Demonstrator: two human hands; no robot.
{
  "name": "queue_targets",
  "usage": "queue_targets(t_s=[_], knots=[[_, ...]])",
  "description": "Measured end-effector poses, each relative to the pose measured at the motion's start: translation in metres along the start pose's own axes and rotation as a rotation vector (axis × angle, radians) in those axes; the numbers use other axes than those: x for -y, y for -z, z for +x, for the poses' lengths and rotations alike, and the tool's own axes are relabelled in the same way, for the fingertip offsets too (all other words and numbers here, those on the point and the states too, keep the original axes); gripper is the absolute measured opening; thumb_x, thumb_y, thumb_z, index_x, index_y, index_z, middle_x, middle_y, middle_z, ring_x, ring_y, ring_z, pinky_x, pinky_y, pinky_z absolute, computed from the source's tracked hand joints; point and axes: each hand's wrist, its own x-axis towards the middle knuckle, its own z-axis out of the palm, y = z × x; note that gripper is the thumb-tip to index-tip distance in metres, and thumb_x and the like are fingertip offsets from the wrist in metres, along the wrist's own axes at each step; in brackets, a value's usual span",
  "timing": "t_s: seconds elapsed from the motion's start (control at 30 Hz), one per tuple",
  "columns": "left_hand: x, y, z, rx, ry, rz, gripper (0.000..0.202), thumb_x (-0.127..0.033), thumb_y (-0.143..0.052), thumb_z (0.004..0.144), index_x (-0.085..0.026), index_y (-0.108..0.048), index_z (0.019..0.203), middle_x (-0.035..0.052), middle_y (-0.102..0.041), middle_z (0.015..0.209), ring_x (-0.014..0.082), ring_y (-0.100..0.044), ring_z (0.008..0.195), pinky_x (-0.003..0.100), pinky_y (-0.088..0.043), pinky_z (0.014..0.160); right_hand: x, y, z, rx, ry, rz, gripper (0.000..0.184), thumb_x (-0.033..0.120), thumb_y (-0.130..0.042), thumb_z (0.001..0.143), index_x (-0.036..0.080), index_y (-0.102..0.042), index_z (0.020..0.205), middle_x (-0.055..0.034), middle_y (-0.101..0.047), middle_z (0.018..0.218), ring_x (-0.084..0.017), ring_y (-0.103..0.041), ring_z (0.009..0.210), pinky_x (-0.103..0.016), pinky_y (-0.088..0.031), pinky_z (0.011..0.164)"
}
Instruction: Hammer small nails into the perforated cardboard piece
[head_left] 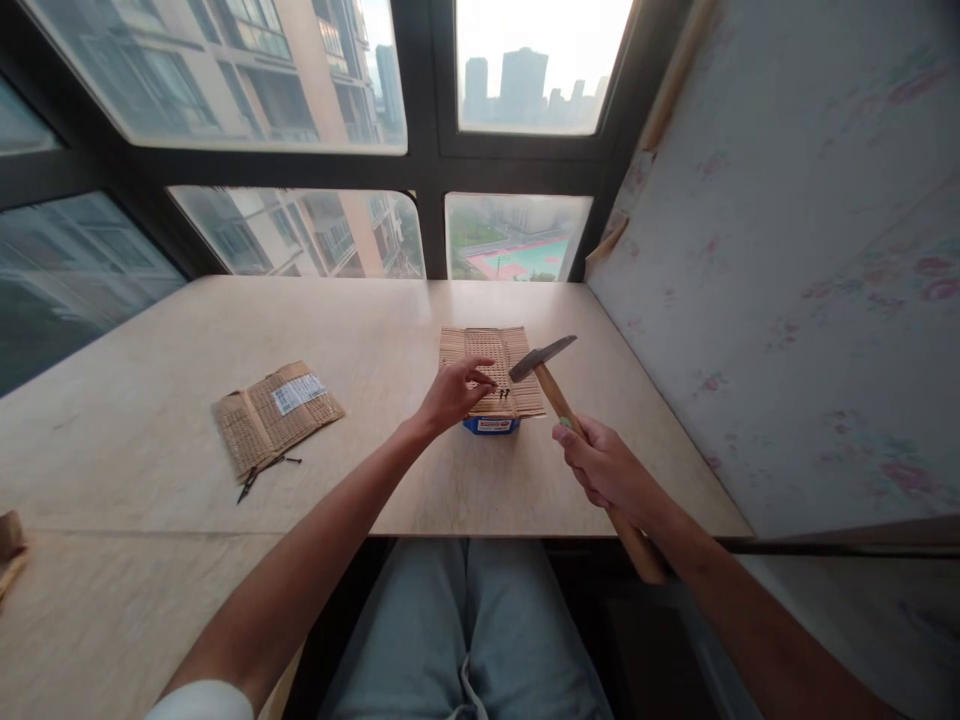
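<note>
My right hand [604, 460] is wrapped round the wooden handle of a hammer [555, 390]. Its metal head is raised beside a piece of ridged brown cardboard [480, 345]. The cardboard lies on top of a blue box [491, 426] with a label on its front. Over the cardboard, my left hand [456, 388] has its thumb and fingertips pinched together on what looks like a small dark nail. A few more dark nails [504, 393] stand in the cardboard just right of those fingertips, with the hammer head apart from them.
To the left lies a flat brown cardboard mailer [255, 425] with a white label, several dark nails [251, 482] by its lower edge. The pale tabletop [375, 310] reaches back to the windows. A flowered wall [750, 300] bounds the right side. Something brown [10, 545] sits far left.
</note>
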Motion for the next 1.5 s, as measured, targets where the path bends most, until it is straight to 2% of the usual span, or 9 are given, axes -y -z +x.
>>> queue_targets(t_s=[0.27,0.97,1.5], knots=[[0.0043,-0.0047,0.0009,-0.003,0.065,-0.117,0.035,-0.011,-0.072,0.074,-0.019,-0.067,0.108,0.0051,-0.077,0.082,0.0223,-0.074,0.083,0.035,-0.056,0.082,0.0011,-0.0034,0.0036,0.004,-0.012,0.025,0.033,0.051,-0.059,0.085,0.024,-0.040,0.081,0.0107,-0.038,0.059,-0.003,-0.026,0.034,-0.013,-0.020,0.024],[0.0079,-0.0079,-0.0008,-0.001,0.081,-0.073,0.036,-0.015,-0.074,0.074,-0.020,-0.068,0.109,0.0051,-0.078,0.084,0.0239,-0.074,0.084,0.037,-0.056,0.085,-0.0080,-0.0047,0.0037,0.032,-0.007,0.019,0.034,0.053,-0.057,0.086,0.024,-0.041,0.081,0.0104,-0.039,0.060,-0.003,-0.028,0.035,-0.013,-0.022,0.025],[0.0062,-0.0075,-0.0021,-0.022,0.069,-0.042,0.040,-0.010,-0.072,0.072,-0.020,-0.068,0.111,0.0041,-0.077,0.081,0.0233,-0.074,0.082,0.036,-0.056,0.084,-0.0021,-0.0074,0.0038,0.030,-0.021,0.035,0.034,0.053,-0.058,0.085,0.024,-0.040,0.081,0.0108,-0.038,0.059,-0.003,-0.027,0.035,-0.013,-0.021,0.025]])
